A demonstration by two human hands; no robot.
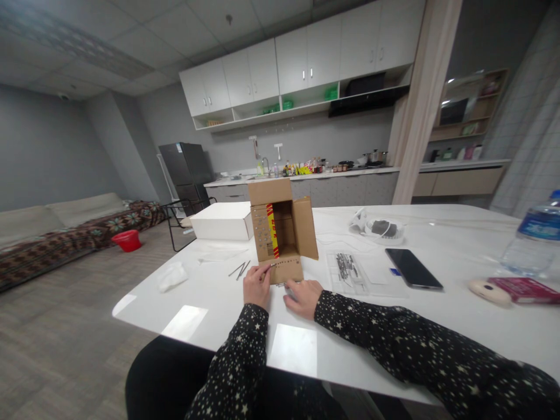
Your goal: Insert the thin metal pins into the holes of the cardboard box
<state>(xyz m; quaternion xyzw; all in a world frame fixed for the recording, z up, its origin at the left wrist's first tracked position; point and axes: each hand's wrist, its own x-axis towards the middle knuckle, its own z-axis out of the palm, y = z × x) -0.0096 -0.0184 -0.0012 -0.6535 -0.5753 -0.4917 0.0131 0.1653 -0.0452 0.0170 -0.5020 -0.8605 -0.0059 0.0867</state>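
Observation:
An open cardboard box point(263, 233) stands on the table with its opening facing me and a red and yellow tape strip on its inner flap. Its lower flap point(291, 272) lies toward me and bears a row of small dark holes or studs. My left hand point(257, 287) is closed in a pinch at the flap's left edge; what it pinches is too small to name. Just right of it, my right hand point(305, 296) rests low by the flap's front edge, fingers curled near small thin metal pieces point(280, 284). Its fingertips are partly hidden.
Long thin metal rods point(240, 269) lie left of the box. A clear tray point(347, 274) of metal pieces, a phone point(413, 268) and a water bottle point(534, 233) are to the right. A white box point(221, 221) and crumpled white plastic point(172, 276) are left.

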